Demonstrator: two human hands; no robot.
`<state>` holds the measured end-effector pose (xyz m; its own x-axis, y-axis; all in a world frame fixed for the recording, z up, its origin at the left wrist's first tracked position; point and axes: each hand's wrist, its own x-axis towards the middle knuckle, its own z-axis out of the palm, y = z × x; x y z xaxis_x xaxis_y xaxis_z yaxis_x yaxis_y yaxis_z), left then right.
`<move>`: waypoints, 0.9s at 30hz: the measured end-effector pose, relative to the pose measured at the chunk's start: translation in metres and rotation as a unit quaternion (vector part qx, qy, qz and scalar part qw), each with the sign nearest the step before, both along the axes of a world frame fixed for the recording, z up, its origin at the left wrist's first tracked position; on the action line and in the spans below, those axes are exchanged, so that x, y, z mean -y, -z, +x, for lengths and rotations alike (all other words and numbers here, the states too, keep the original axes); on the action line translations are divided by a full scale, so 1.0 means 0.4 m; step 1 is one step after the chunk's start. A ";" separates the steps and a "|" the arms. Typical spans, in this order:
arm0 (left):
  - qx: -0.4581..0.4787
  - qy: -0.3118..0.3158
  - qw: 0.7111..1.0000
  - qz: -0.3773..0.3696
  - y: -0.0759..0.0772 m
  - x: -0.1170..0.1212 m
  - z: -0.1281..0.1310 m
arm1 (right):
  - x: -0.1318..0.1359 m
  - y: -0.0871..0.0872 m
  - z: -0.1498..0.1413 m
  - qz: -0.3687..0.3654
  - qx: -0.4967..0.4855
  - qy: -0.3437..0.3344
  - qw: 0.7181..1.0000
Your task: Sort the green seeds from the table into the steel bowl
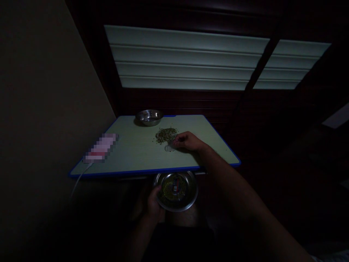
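On the pale tabletop (136, 154) lies a loose pile of small greenish-brown beans or seeds (165, 134). My right hand (188, 141) is at the pile's near right side, fingers pinched on a thin, see-through piece (170, 146) that touches or nearly touches the table; its exact kind is unclear in the dim light. Below the table's front edge, my left hand (155, 202) grips the left rim of a steel bowl (188, 205). Greenish grains show inside this bowl, along with a small dark label or print with red and white.
A second steel bowl (149, 118) stands at the table's back left. A blurred pinkish phone-like thing (101, 147) with a white cable (80, 178) lies at the left edge. Behind the table rises a dark wooden panel with pale slats (185, 60); a wall (54, 91) is to the left.
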<state>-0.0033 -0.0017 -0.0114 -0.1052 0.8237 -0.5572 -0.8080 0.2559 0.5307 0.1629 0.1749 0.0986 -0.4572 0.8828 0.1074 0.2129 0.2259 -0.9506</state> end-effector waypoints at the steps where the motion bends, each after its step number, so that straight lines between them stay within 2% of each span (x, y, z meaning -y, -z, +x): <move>1: -0.001 0.002 1.000 0.003 0.001 0.000 -0.001 | 0.003 -0.002 -0.001 -0.006 0.002 -0.003 1.000; 6: -0.002 -0.008 1.000 0.006 0.014 -0.002 -0.005 | 0.009 -0.009 0.002 -0.019 0.012 -0.007 1.000; 12: -0.005 -0.003 1.000 0.010 0.022 -0.004 -0.005 | 0.002 -0.012 0.051 -0.020 0.020 0.062 0.998; 16: -0.019 -0.023 0.999 0.026 0.018 -0.002 -0.002 | 0.014 -0.006 0.071 -0.033 0.077 0.107 0.991; 22: -0.004 -0.070 0.997 0.044 0.010 -0.003 0.006 | 0.047 0.007 0.023 -0.038 0.102 0.126 0.986; 27: -0.014 -0.080 0.994 0.077 0.002 -0.002 0.006 | 0.077 0.002 -0.027 -0.046 0.102 0.086 0.990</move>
